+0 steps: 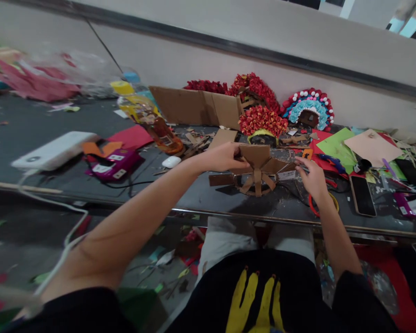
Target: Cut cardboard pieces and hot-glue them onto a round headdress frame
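Observation:
Before me on the dark table stands a cardboard frame (257, 178) with flat panels fanning out from a ringed base. My left hand (225, 158) pinches the upper left panel of it between thumb and fingers. At the other side, my right hand (308, 173) has its fingers closed on the tip of the right-hand panel. Just behind the frame sits a headpiece covered in red and orange paper petals (263, 121). Scissors with a red and yellow handle (322, 206) lie under my right wrist.
A bottle of brown liquid (161, 132), a purple box (114, 164) and a white power strip (55, 150) stand left. Rightward are coloured paper sheets (370, 147), a phone (363, 196) and a blue glue gun (333, 163). A white cable (67, 240) hangs off the edge.

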{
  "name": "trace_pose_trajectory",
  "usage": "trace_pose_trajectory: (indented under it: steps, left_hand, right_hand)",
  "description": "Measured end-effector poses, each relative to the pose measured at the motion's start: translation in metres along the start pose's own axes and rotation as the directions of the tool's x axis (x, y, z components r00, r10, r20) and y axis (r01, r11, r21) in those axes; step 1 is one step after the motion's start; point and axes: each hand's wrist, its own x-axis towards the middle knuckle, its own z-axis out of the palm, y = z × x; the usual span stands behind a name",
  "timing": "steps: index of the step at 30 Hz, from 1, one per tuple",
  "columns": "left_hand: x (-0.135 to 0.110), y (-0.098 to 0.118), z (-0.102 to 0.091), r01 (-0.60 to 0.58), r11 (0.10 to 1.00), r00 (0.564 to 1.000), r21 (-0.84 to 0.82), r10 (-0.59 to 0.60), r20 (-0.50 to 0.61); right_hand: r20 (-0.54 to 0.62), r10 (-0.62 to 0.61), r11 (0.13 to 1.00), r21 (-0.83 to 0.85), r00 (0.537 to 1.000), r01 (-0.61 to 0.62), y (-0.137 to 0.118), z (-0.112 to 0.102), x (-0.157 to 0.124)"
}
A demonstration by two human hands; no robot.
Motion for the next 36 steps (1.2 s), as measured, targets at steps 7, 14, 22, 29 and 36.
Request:
trace_pose_trajectory:
  steps: [7, 14, 22, 29, 36]
  left_hand:
    - [0.002, -0.01, 0.005, 0.052, 0.998, 0.999, 0.028, -0.052, -0.002]
    - [0.0, -0.008, 0.006, 0.012, 1.0, 1.0, -0.02, -0.013, -0.021]
    - [0.001, -0.005, 0.007, -0.01, 0.997, 1.0, -0.074, 0.009, -0.021]
    - [-0.005, 0.008, 0.005, 0.01, 0.996, 0.998, -0.088, -0.016, -0.067]
    - [-0.003, 0.008, 0.002, -0.007, 1.0, 0.998, -0.028, 0.005, -0.061]
  right_hand:
    - [-0.001, 0.029, 1.0, -0.002, 1.0, -0.029, 0.001, 0.007, 0.007]
    - [-0.006, 0.103, 0.995, -0.01, 0.995, -0.103, 0.001, -0.011, -0.012]
    - [-0.006, 0.395, 0.764, -0.553, 0.919, -0.332, 0.05, -0.027, -0.111]
    - [0.06, 0.484, 0.763, -0.519, 0.873, -0.386, 0.073, -0.022, -0.109]
    - [-0.029, 0.469, 0.818, -0.362, 0.883, -0.447, 0.071, -0.028, -0.109]
